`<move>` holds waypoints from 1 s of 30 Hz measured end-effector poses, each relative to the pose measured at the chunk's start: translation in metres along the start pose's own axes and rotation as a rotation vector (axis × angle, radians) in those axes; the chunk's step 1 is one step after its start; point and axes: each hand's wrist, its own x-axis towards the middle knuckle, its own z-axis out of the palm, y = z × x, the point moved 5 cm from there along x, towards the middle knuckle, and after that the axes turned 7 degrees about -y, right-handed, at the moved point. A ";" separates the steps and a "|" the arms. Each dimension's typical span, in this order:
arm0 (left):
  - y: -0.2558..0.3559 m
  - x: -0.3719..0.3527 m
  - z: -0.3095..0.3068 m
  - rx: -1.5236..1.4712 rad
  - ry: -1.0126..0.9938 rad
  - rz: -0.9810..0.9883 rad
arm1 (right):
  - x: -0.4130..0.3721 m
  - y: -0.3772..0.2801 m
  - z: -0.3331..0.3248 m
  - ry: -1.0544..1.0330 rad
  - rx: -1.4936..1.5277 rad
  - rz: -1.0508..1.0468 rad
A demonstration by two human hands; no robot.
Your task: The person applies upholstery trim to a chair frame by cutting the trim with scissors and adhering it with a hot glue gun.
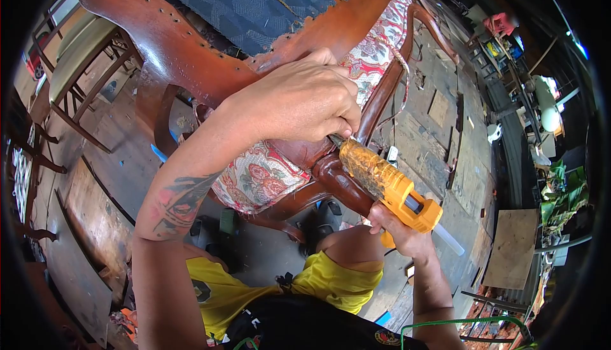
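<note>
A carved wooden chair (184, 51) lies tilted in front of me, with a blue patterned seat underside and floral red-and-white fabric (261, 181) along its edge. My left hand (302, 98) presses down on the fabric edge at the wooden frame, fingers pinched together near the glue gun's tip. My right hand (401, 229) grips a yellow glue gun (388, 188), its nozzle pointed up-left at the seam just under my left fingers. A clear glue stick sticks out of the gun's back.
Another chair frame (83, 63) stands at the left. Wooden boards (95, 223) lie on the floor at lower left and a flat panel (512, 248) at right. My knees in yellow shorts (331, 280) are below the chair. Workshop clutter fills the right edge.
</note>
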 end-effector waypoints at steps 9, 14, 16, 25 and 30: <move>0.002 -0.001 -0.002 0.011 0.010 -0.004 | 0.000 0.001 0.000 -0.006 -0.008 0.016; 0.000 -0.001 0.000 0.004 0.007 -0.010 | 0.002 -0.001 0.000 -0.025 -0.001 0.038; 0.001 -0.001 0.000 0.005 0.004 -0.013 | 0.001 -0.002 0.001 -0.017 0.029 0.043; 0.001 -0.002 0.000 0.009 0.016 -0.016 | 0.001 0.002 -0.001 -0.026 0.020 0.044; 0.000 -0.002 0.000 0.014 0.020 -0.019 | 0.000 0.007 -0.003 -0.021 0.007 0.043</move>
